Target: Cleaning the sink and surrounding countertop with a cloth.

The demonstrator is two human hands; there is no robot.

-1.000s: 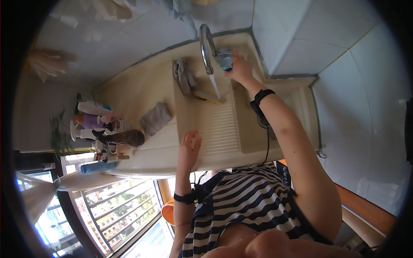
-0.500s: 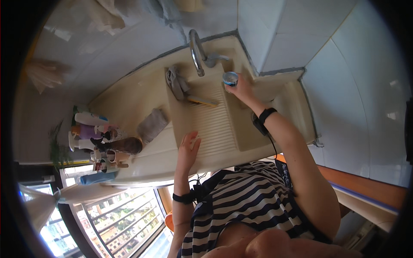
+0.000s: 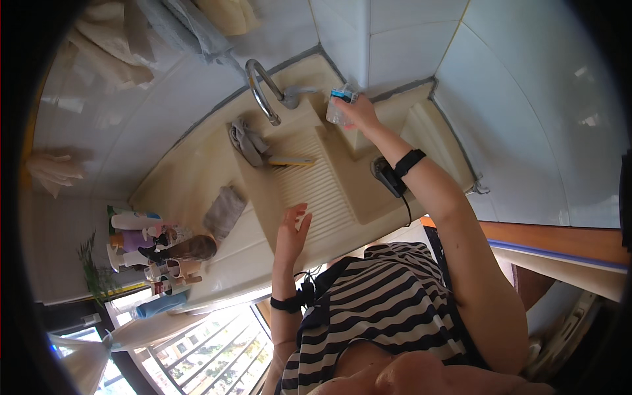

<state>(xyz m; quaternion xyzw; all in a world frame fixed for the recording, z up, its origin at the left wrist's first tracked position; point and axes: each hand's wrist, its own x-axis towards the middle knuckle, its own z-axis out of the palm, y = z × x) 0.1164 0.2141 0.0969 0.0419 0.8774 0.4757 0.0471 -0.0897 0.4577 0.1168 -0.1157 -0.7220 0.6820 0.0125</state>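
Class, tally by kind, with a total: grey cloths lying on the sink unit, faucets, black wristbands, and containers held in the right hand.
Grey cloths: 2
Faucet: 1
Black wristbands: 2
Clear container in the right hand: 1
Total: 6

no readable lettering, blue band (image 3: 342,96) on a clear container (image 3: 337,116) too small to make out, white bottle (image 3: 133,220) likewise unreadable

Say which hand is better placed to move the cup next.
Probably the right hand: it holds the cup. The left hand is empty, near the washboard, apart from the cup.
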